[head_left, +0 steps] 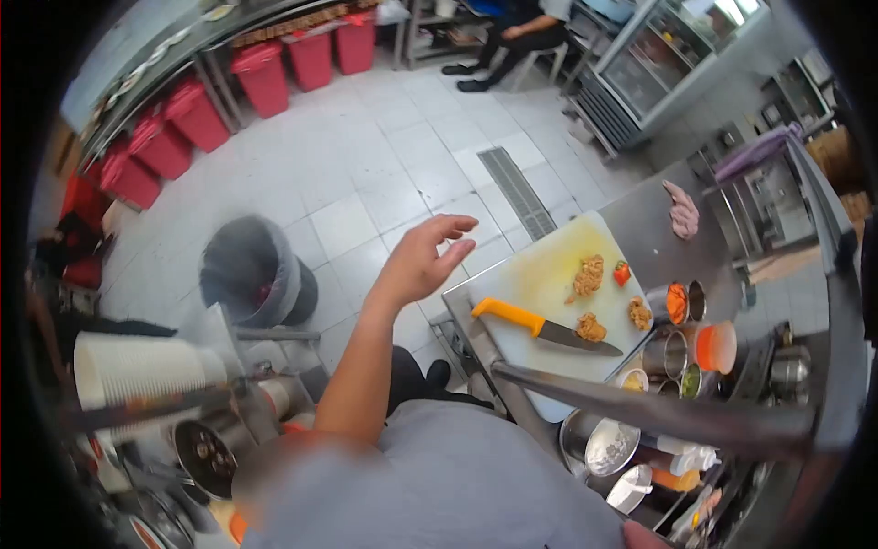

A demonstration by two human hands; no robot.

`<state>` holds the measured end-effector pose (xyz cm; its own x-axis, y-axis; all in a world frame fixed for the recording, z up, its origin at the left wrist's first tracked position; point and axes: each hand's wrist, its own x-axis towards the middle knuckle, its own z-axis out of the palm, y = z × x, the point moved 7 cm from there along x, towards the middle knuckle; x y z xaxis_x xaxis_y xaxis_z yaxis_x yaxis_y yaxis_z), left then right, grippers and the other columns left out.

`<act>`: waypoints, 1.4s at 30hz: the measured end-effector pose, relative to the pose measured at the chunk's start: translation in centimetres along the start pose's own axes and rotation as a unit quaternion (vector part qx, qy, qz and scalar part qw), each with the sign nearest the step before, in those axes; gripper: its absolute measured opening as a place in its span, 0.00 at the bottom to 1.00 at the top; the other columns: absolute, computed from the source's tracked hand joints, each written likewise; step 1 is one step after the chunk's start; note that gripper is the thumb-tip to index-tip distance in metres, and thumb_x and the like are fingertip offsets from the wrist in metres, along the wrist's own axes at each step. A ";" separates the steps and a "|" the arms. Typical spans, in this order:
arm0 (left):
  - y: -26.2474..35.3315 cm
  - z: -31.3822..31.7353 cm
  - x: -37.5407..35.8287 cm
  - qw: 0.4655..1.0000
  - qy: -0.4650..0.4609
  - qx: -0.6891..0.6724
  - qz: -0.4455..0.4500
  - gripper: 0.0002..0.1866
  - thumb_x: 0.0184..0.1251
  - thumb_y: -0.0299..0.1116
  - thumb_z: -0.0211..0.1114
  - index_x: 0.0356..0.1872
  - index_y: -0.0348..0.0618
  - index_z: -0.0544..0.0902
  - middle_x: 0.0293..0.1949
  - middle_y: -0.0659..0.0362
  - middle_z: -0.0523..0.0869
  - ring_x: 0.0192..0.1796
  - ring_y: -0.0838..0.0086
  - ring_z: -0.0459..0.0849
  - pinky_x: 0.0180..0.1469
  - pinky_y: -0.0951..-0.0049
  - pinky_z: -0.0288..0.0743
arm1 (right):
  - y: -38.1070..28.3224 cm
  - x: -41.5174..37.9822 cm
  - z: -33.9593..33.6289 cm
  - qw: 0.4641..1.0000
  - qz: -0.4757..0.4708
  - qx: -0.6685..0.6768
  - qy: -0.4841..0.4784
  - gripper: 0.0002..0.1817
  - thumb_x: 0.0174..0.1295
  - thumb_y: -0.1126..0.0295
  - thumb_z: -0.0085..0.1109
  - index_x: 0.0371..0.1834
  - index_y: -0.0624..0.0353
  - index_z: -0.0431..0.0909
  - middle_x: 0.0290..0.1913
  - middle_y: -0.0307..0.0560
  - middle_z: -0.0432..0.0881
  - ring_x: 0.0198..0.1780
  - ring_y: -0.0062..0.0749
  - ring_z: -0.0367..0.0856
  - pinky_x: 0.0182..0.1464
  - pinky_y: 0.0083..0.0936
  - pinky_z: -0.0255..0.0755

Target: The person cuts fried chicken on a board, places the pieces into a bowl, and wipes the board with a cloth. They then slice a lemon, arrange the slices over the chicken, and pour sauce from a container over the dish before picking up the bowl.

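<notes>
My left hand (433, 253) is raised over the floor, to the left of the cutting board (521, 265). Its fingers are loosely bent and the thumb stands apart, with nothing between them. A knife with a yellow handle (508, 316) lies on the white board, blade pointing right. Around it sit a large fried piece (588, 277), two smaller ones, a fried piece (591, 327) and another fried piece (639, 314), and a small red pepper piece (622, 273). Only a sliver of skin shows at the bottom edge on my right side; my right hand is out of sight.
Metal cups (666, 352) and an orange-filled tub (715, 346) line the board's right side. A crumpled pink glove (682, 210) lies on the steel counter (645, 206). A lined bin (251, 270) and stacked white containers (137, 366) stand left. A person (526, 32) sits at the back.
</notes>
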<state>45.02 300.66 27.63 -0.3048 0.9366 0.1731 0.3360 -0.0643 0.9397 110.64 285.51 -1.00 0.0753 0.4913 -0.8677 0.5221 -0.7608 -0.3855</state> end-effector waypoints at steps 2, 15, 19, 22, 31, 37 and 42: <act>-1.4 0.8 3.6 0.999 -0.036 -0.020 -0.010 0.18 0.74 0.35 0.68 0.60 0.41 0.85 0.55 0.53 0.89 0.56 0.64 0.89 0.59 0.64 0.81 | 1.5 -1.9 1.7 0.998 0.042 0.038 0.023 0.15 0.72 0.58 0.60 0.55 0.54 0.79 0.43 0.47 0.86 0.42 0.41 0.90 0.40 0.41 0.85; 3.6 25.8 20.2 0.841 -0.471 -0.016 0.265 0.18 0.72 0.36 0.68 0.59 0.42 0.84 0.56 0.50 0.88 0.55 0.56 0.88 0.58 0.60 0.81 | 1.2 -5.7 36.1 0.967 0.096 0.219 0.086 0.15 0.70 0.59 0.62 0.54 0.55 0.79 0.41 0.46 0.86 0.41 0.41 0.90 0.41 0.40 0.85; 3.0 41.3 17.6 0.755 -0.538 0.141 0.347 0.21 0.68 0.39 0.68 0.58 0.43 0.85 0.59 0.50 0.86 0.61 0.54 0.84 0.65 0.57 0.77 | -6.5 -4.2 43.6 0.955 -0.236 -0.068 0.165 0.11 0.69 0.60 0.61 0.45 0.55 0.82 0.40 0.49 0.84 0.39 0.42 0.89 0.38 0.37 0.84; -1.9 50.4 16.4 0.631 -0.572 0.258 0.457 0.21 0.66 0.36 0.64 0.59 0.44 0.85 0.60 0.47 0.85 0.61 0.52 0.85 0.65 0.56 0.79 | -12.8 -4.7 45.7 0.901 -0.229 -0.271 0.250 0.09 0.71 0.64 0.61 0.42 0.58 0.82 0.42 0.49 0.84 0.39 0.39 0.87 0.35 0.32 0.82; 7.9 53.1 20.0 0.688 -0.584 0.045 0.428 0.33 0.62 0.40 0.74 0.70 0.51 0.76 0.63 0.46 0.81 0.64 0.48 0.81 0.65 0.53 0.78 | -12.0 0.1 61.1 0.647 0.010 0.725 0.236 0.17 0.69 0.60 0.65 0.51 0.63 0.79 0.43 0.49 0.86 0.40 0.39 0.88 0.36 0.34 0.84; 10.4 58.9 18.0 0.647 -0.529 -0.074 0.544 0.26 0.60 0.37 0.76 0.61 0.47 0.82 0.59 0.46 0.84 0.62 0.47 0.82 0.63 0.52 0.77 | -23.1 3.3 73.5 0.606 0.151 0.682 0.380 0.21 0.71 0.55 0.64 0.55 0.63 0.80 0.45 0.52 0.88 0.44 0.45 0.88 0.39 0.40 0.84; 13.9 52.0 21.3 0.621 -0.592 -0.197 0.474 0.32 0.57 0.30 0.81 0.64 0.42 0.80 0.62 0.47 0.82 0.66 0.51 0.79 0.71 0.53 0.71 | -39.4 0.0 69.9 0.444 0.250 0.782 0.361 0.24 0.76 0.55 0.57 0.62 0.64 0.80 0.54 0.52 0.88 0.49 0.40 0.90 0.46 0.42 0.87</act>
<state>89.55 337.62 29.00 0.8113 -0.0039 0.5846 -0.4510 -0.6405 0.6216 30.72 285.90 -7.77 0.3969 -0.3251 -0.8584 -0.8969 0.0614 -0.4379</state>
